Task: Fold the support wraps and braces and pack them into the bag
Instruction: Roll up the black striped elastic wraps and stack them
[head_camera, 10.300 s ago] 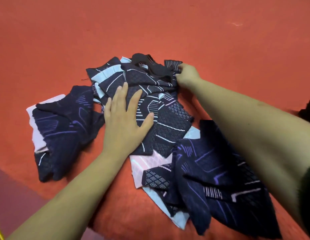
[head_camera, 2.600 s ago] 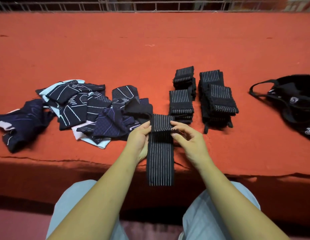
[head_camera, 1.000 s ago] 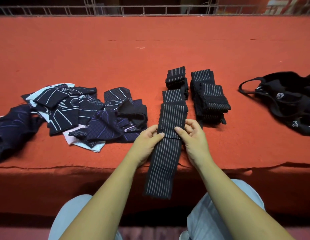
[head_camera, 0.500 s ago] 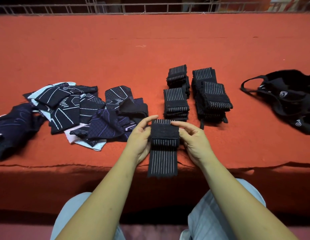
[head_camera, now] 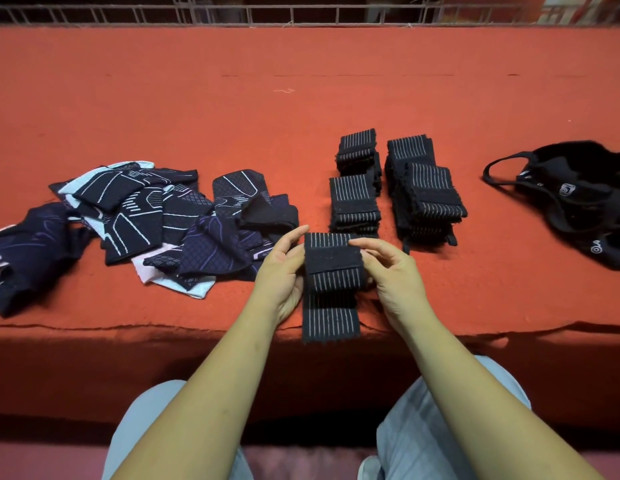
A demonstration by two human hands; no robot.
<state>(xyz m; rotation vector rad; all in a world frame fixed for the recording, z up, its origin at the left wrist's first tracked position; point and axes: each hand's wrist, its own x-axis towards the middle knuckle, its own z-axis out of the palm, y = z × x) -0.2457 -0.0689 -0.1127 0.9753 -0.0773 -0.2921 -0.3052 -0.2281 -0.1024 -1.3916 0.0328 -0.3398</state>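
A black support wrap with thin white stripes (head_camera: 331, 282) lies partly folded at the table's near edge, its loose end hanging over the edge. My left hand (head_camera: 282, 271) grips its left side and my right hand (head_camera: 393, 275) pinches its right side. Just behind it stand stacks of folded striped wraps (head_camera: 353, 202), the taller stack of folded wraps (head_camera: 426, 199) to the right. A loose heap of dark patterned braces (head_camera: 170, 220) covers the left of the table. The black bag (head_camera: 578, 199) lies at the far right, its strap looped toward the stacks.
The red felt-covered table (head_camera: 301, 98) stretches far back to a metal wire railing (head_camera: 301, 12). My knees in light trousers (head_camera: 440, 427) sit below the table's front edge.
The wrap lay stretched out a second ago; its far end has since been folded toward me over the middle, and the hanging tail is shorter. Both hands shifted slightly nearer.
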